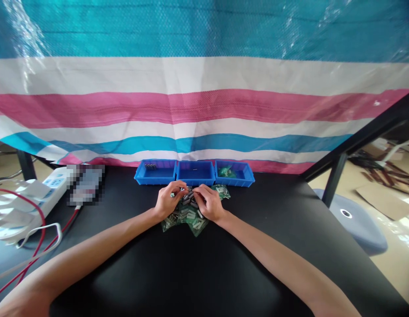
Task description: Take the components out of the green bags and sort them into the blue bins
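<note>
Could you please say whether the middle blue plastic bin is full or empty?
Nearly empty: the middle blue bin visibly holds one small pale piece.

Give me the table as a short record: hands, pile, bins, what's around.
Left hand: fingers curled at the pile's left side, grip unclear
Right hand: fingers curled at its right side, grip unclear
Pile: small metal pieces and green packets
Left bin: a few small pieces
Middle bin: one small piece visible
Right bin: greenish contents
Table's left: power strip
Behind: striped sheet
</note>
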`<state>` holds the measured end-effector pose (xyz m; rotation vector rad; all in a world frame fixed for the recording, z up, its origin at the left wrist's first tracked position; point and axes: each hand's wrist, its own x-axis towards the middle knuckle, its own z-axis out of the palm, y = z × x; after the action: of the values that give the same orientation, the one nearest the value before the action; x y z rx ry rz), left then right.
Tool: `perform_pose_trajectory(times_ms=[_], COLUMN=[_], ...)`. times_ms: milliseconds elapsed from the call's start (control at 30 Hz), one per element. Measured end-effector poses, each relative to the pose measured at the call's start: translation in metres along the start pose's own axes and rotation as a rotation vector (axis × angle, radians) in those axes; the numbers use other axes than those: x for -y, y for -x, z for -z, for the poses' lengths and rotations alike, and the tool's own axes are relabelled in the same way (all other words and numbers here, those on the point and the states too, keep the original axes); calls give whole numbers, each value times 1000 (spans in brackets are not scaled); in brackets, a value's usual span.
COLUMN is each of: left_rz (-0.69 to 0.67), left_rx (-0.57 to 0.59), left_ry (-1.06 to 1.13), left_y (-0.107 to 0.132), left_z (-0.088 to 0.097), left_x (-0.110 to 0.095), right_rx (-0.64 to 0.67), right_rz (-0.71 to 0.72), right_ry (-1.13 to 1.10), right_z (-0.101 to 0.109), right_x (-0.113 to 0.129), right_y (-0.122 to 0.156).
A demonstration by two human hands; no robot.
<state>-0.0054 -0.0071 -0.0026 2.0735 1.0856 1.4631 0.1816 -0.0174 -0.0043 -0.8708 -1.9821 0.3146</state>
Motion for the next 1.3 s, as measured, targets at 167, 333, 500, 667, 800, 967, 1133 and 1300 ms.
perform_pose_trajectory(times_ms=[167,333,500,667,800,967,1133,1300], left_rz=[10,26,43,17,4,16,36,34], left_rx=[-9,1,3,6,8,7,10,9], left_ry=[-2,-19,11,25,7,32,41,64], left_y=[-1,0,1,1,1,1,2,2], left_z=[0,0,0,0,0,-1,-1,-1], left_x=[-1,0,0,1,2,2,1,3], right_rx=[-43,-64,-71,-72,-60,-59,-40,6], right_rz=[-31,-26,-22,-10,-19,-16,-9,-9], right_ry=[-20,-9,-9,-10,6,3,-5,-10], right_z=[0,-2,-2,-3,-3,-3,-1,0], right_x=[1,-1,-2,-3,-3,-3,-2,-2], right_y=[-1,0,1,2,2,1,1,-1])
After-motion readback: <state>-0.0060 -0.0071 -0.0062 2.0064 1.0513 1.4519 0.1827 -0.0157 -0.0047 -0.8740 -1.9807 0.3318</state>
